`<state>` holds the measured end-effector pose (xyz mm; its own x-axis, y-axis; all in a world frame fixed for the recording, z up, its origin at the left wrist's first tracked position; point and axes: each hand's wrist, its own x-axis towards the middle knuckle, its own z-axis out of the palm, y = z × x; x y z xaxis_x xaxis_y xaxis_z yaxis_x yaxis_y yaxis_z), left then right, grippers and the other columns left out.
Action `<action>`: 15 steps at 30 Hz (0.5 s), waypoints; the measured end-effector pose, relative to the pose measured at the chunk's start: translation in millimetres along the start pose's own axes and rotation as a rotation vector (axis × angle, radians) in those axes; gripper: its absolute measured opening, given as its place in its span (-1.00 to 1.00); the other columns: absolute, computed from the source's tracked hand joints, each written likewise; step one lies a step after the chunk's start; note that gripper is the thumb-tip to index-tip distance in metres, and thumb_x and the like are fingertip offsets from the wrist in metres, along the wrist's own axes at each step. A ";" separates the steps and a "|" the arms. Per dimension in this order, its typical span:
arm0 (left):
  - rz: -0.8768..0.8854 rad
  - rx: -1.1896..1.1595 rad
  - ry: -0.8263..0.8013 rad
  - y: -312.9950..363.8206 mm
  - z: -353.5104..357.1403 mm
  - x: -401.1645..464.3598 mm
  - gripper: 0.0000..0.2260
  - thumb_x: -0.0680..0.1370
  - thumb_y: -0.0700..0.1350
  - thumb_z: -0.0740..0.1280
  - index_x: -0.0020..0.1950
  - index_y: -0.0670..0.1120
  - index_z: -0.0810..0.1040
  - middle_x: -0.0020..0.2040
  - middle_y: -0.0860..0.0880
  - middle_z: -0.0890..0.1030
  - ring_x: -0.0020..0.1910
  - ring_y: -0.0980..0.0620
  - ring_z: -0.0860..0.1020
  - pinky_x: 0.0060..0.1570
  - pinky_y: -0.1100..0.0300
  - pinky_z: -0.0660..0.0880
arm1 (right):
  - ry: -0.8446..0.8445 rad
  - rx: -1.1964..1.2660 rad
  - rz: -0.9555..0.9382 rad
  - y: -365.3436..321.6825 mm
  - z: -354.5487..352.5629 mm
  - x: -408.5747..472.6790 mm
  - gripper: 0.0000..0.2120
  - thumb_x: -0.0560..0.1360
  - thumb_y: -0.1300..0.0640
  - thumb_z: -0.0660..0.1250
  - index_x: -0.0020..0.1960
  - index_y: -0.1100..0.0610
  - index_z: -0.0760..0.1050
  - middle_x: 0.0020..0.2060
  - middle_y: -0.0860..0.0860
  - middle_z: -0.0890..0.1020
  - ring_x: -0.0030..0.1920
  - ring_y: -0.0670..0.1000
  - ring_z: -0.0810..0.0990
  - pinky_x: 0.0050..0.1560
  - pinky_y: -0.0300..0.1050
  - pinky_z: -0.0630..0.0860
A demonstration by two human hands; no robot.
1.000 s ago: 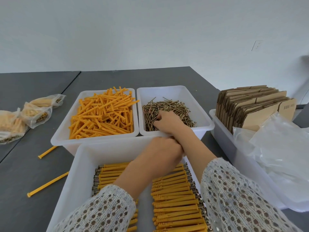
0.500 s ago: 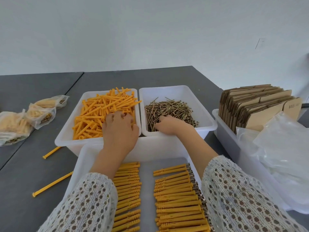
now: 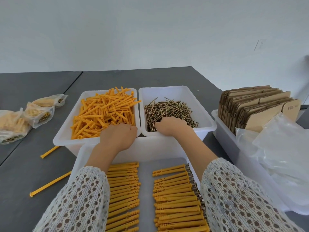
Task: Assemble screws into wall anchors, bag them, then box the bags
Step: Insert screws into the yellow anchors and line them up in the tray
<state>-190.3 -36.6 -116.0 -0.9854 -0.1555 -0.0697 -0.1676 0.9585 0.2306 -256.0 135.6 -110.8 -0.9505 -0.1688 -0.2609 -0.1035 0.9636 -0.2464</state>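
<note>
Two hands in two white plastic bins, fingers curled down into the contents.

Left hand [image 3: 119, 137] digs into loose orange plastic wall anchors [image 3: 103, 114]; right hand [image 3: 172, 126] into brass-coloured screws [image 3: 168, 109]. Fingertips buried; cannot tell what either pinches. Assembled anchor-and-screw rows [image 3: 177, 198] lie in the near white tray [image 3: 80, 158]; filled clear bags [image 3: 38, 113] lie at far left.

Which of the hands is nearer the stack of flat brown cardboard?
Right. The right hand is in the white bin of brass screws, beside the stack of flat brown cardboard; the left hand is one bin farther away.
</note>
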 end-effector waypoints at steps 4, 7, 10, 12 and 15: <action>0.048 -0.050 0.204 1.5 6.8 -3.1 -0.67 0.63 -0.04 0.06 -0.27 -0.09 0.44 -0.30 -0.02 0.47 -0.33 -0.02 0.42 -0.38 0.17 0.26 | -0.002 0.016 0.002 0.0 -1.3 -1.5 -0.57 0.62 -0.06 0.04 0.29 0.18 0.44 0.18 0.13 0.55 0.16 0.19 0.52 0.26 0.12 0.43; 0.106 -0.187 0.389 4.7 9.7 -4.7 -0.83 0.60 -0.08 0.18 -0.06 -0.07 0.55 -0.10 0.00 0.52 -0.10 -0.07 0.49 -0.20 0.05 0.46 | 0.043 0.028 -0.018 0.8 -0.1 -1.8 -0.68 0.61 -0.06 0.06 0.04 0.16 0.45 -0.04 0.08 0.55 0.04 0.16 0.55 0.13 0.05 0.47; 0.145 -0.245 0.500 6.9 14.7 -3.2 -0.83 0.59 -0.15 0.21 0.13 -0.04 0.53 0.12 -0.02 0.49 0.08 -0.07 0.47 0.09 -0.07 0.46 | 0.137 0.086 -0.048 2.3 3.6 -2.1 -0.69 0.58 0.00 0.11 -0.28 0.12 0.32 -0.34 0.01 0.43 -0.25 0.09 0.45 -0.16 -0.08 0.40; 0.153 -0.237 0.573 8.5 19.6 -2.4 -0.80 0.57 -0.20 0.21 0.16 -0.03 0.49 0.15 -0.01 0.48 0.13 -0.04 0.47 0.22 -0.06 0.31 | 0.207 0.152 -0.085 2.3 5.9 -2.6 -0.68 0.56 0.06 0.15 -0.35 0.10 0.25 -0.41 -0.01 0.36 -0.37 0.04 0.35 -0.33 -0.14 0.29; 0.181 -0.238 0.661 12.3 23.4 -3.0 -0.74 0.54 -0.29 0.22 0.17 -0.03 0.49 0.15 0.01 0.48 0.17 0.00 0.47 0.34 -0.12 0.15 | 0.260 0.249 -0.128 1.4 7.0 -3.7 -0.75 0.52 0.14 0.20 -0.32 0.15 0.30 -0.42 0.00 0.36 -0.43 0.00 0.30 -0.41 -0.15 0.25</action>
<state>-188.7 -18.7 -135.6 -0.7986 -0.1833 0.5733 0.0716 0.9168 0.3930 -250.6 136.2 -116.7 -0.9805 -0.1951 0.0247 -0.1820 0.8528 -0.4895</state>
